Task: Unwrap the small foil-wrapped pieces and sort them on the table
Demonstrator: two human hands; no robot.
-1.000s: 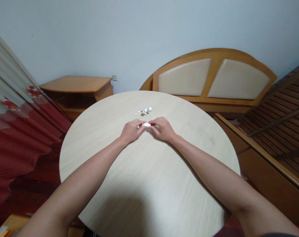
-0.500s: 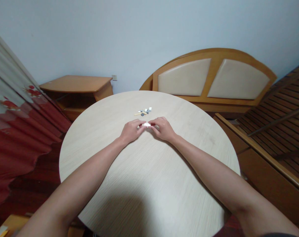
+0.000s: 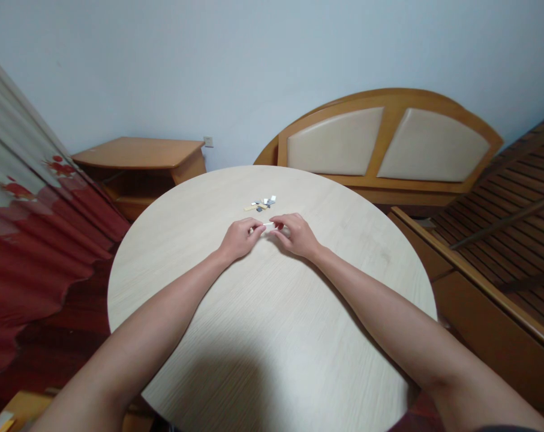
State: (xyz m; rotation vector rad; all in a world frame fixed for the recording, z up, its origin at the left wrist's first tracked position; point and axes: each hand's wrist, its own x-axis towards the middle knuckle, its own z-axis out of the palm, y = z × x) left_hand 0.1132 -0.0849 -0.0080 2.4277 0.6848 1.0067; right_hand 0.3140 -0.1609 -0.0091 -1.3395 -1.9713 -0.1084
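Moved since the earlier head-view frames: the two hands have eased slightly apart, and the small white piece between them now shows as a thin sliver rather than a broader patch. In the head view, the only one available, the left hand [image 3: 240, 238] and right hand [image 3: 296, 236] sit low over a round, pale wood-grain tabletop [image 3: 325, 360], fingers curled inward and facing each other. A thin white strip [image 3: 267, 224] lies between the fingertips, its ends at or very near both hands; at this size, whether either grip is clenched on it or merely beside it cannot be told. Just beyond the hands, near but not touching them, lies a small cluster of flat grey, white and tan pieces [image 3: 260, 204]. Farther off stand an orange-brown wooden bedside cabinet [image 3: 137, 153] and a cream padded wooden headboard [image 3: 334, 141]. The step in hand is judged to be fine two-handed handling of the strip; its thinness calls for a steady fingertip hold on any further move.
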